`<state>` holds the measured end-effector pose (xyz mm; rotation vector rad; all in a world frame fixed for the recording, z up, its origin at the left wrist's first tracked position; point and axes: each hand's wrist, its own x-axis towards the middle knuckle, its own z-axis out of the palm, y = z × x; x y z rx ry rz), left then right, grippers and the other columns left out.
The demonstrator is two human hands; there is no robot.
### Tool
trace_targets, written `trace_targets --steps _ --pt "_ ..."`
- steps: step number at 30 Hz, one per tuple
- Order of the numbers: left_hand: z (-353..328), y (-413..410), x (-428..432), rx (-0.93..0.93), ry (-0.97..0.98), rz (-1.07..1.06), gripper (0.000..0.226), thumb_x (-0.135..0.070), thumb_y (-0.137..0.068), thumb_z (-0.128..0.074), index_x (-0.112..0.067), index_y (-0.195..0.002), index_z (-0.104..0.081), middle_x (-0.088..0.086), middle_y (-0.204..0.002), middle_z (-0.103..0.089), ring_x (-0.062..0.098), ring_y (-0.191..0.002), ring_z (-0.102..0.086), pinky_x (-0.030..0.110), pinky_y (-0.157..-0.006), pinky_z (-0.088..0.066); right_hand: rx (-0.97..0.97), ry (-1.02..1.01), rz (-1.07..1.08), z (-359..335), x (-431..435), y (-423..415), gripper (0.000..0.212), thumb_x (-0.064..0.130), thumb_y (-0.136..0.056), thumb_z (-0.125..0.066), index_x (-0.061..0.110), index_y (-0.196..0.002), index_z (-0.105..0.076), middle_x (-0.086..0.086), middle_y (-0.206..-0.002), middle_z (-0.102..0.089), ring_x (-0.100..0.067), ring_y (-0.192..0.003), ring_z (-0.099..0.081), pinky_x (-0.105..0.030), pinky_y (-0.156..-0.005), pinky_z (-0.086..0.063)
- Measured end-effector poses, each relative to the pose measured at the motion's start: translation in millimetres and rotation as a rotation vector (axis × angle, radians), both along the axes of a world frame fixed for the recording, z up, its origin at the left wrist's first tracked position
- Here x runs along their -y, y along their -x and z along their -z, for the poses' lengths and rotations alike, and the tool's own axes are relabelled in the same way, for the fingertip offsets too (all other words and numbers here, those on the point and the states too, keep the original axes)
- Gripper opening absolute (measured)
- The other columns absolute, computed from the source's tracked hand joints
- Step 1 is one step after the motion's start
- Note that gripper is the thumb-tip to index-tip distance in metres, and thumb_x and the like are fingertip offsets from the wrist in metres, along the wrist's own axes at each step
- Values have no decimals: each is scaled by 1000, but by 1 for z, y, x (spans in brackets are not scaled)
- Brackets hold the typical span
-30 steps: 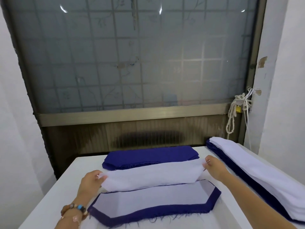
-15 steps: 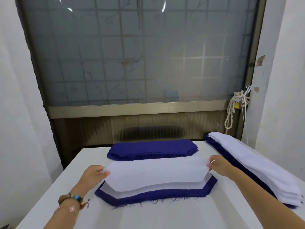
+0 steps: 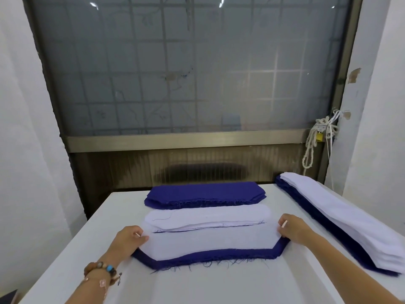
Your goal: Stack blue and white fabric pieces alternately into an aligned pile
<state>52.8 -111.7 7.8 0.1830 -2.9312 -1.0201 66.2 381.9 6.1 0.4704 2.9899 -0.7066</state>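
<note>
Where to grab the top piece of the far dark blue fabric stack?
On the dark blue fabric stack, pinch the top piece's tapered ends, left hand and right hand reaching from the near side over the white fabric stack. Long, flat, limp: a centre pinch likely lets it sag.

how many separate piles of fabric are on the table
4: blue pile at the back, white pile just before it, blue-edged pile nearest the camera, long white-topped pile along the right edge.

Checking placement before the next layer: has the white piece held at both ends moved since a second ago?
Yes. The white piece came down and nearer, away from the far blue stack, onto the near pile.
</note>
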Motion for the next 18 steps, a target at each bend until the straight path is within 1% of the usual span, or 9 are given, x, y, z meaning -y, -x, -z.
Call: trace_targets --steps 2,5,8,10,12,13,15,17,18 --pt "1 4 -1 14 31 -1 20 -25 -89 -67 -6 -88 -61 8 -87 -60 16 -73 -52 21 -62 -39 8 -40 -18 -1 0 1 8 25 -90 -59 25 -94 -51 3 -97 -57 -11 -84 -55 -21 -74 -47" --pt "5 10 0 21 51 -10 20 -26 -88 -68 -7 -92 -62 7 -87 -62 14 -72 -55 20 -62 -41 18 -90 -42 -2 -1 3 12 26 -89 -59 25 -99 -52 5 -95 -56 -12 -83 -56 -23 -81 -52" --pt "7 14 0 53 62 -21 19 -28 -87 -69 -12 -93 -60 5 -89 -62 14 -75 -56 20 -62 -42 50 -132 -62 -8 3 3 20 26 -87 -61 27 -104 -50 5 -96 -57 -13 -83 -58 -23 -82 -54" --pt "6 15 0 69 73 -52 22 -30 -84 -69 -20 -94 -53 3 -86 -61 14 -74 -56 23 -61 -42 56 -150 -50 -13 7 3 26 27 -87 -64 29 -106 -46 5 -94 -58 -13 -81 -59 -22 -79 -55" --pt "5 16 -3 23 119 -94 28 -30 -82 -69 -25 -94 -45 1 -85 -58 14 -75 -56 24 -63 -43 25 -187 -37 -17 15 5 29 26 -87 -64 30 -107 -42 5 -91 -58 -12 -77 -58 -20 -74 -54" --pt "5 18 -6 -25 145 -113 29 -29 -82 -69 -26 -94 -43 1 -87 -57 14 -78 -55 24 -65 -44 -7 -203 -33 -19 20 7 29 26 -88 -63 30 -107 -42 5 -91 -57 -12 -76 -57 -19 -72 -53" --pt "3 24 -19 -124 190 -119 28 -25 -84 -70 -28 -96 -45 0 -97 -57 13 -86 -52 22 -72 -45 -82 -216 -36 -22 31 13 26 26 -90 -62 29 -106 -42 4 -96 -57 -11 -79 -56 -17 -69 -47" --pt "0 31 -36 -200 220 -69 26 -23 -85 -69 -30 -98 -47 -1 -107 -55 12 -93 -48 22 -79 -46 -139 -203 -61 -24 46 23 23 24 -91 -62 28 -107 -45 2 -104 -59 -11 -85 -55 -18 -72 -44" --pt "-2 36 -45 -231 229 -23 25 -23 -86 -68 -30 -100 -49 -2 -110 -54 12 -97 -48 23 -82 -47 -155 -191 -77 -25 54 29 22 22 -91 -61 27 -108 -47 1 -108 -60 -12 -88 -56 -18 -74 -46"
